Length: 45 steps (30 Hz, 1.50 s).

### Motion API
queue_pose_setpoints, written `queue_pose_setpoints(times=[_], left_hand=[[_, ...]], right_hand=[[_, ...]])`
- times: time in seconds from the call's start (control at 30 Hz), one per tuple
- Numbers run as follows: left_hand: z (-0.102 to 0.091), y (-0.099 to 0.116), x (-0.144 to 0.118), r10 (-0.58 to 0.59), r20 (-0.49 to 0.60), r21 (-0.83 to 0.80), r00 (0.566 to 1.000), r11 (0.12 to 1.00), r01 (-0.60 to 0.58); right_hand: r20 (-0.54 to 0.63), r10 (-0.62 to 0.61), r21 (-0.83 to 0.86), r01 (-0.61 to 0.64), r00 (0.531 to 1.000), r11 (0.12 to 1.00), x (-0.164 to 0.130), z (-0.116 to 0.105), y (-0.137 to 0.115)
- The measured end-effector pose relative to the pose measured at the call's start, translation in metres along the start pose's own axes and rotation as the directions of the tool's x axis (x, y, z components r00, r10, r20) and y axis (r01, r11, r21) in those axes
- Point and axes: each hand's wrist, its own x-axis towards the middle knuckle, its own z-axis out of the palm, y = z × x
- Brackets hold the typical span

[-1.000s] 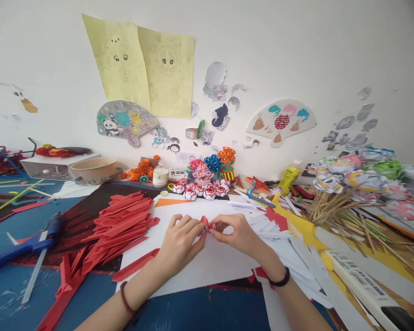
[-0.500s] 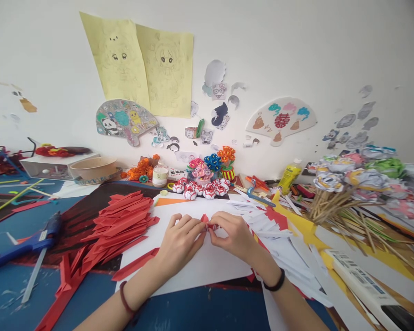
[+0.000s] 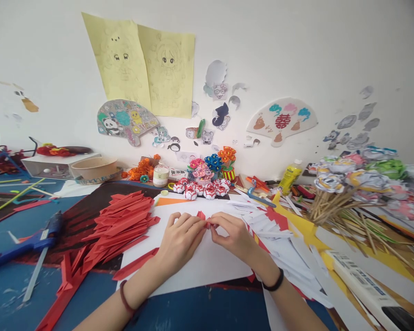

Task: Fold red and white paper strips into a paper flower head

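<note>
Between my fingertips is a small piece of folded red paper (image 3: 201, 215), mostly covered by them. My left hand (image 3: 183, 234) pinches it from the left, and my right hand (image 3: 230, 233) pinches it from the right. Both hands are just above a large white sheet (image 3: 207, 269). Left of them lies a heap of folded red paper strips (image 3: 122, 220), one strip resting on the sheet's left edge. To the right is a spread of folded white paper strips (image 3: 274, 248).
A blue glue gun (image 3: 44, 236) lies at left. Red-and-white paper flowers (image 3: 209, 191) stand behind the sheet, beside a glue bottle (image 3: 160, 175). At right are paper flowers on sticks (image 3: 331, 181), a yellow bottle (image 3: 290, 176) and a long white box-like object (image 3: 365, 285).
The red paper has turned slightly between my fingers, its visible tip shifting left. My right fingertips have moved a little closer to the left ones.
</note>
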Motion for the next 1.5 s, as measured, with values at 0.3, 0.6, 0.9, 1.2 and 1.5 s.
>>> queue_pose_setpoints(times=[0.3, 0.6, 0.9, 1.2, 1.5], left_hand=[[0.0, -0.001, 0.0, 0.013, 0.005, 0.055, 1.0, 0.998, -0.013], [0.0, -0.002, 0.0, 0.016, 0.006, 0.054, 1.0, 0.998, -0.016], [0.0, -0.002, 0.0, 0.01, 0.006, 0.052, 1.0, 0.999, -0.01], [0.006, 0.0, -0.002, 0.001, 0.018, 0.116, 1.0, 0.993, -0.003], [0.011, -0.003, -0.006, 0.049, 0.09, 0.192, 0.995, 0.979, -0.066]], right_hand=[[-0.011, 0.02, 0.054, -0.019, 1.0, 0.998, 0.002, 0.001, -0.002], [-0.012, 0.033, 0.059, -0.032, 0.999, 0.998, 0.0, 0.002, 0.0], [0.015, 0.04, 0.049, -0.041, 0.999, 0.998, -0.001, 0.003, 0.0], [0.093, -0.057, -0.166, 0.072, 0.994, 0.984, -0.001, 0.008, 0.001], [0.254, -0.092, -0.321, 0.173, 0.963, 0.931, 0.0, 0.009, 0.0]])
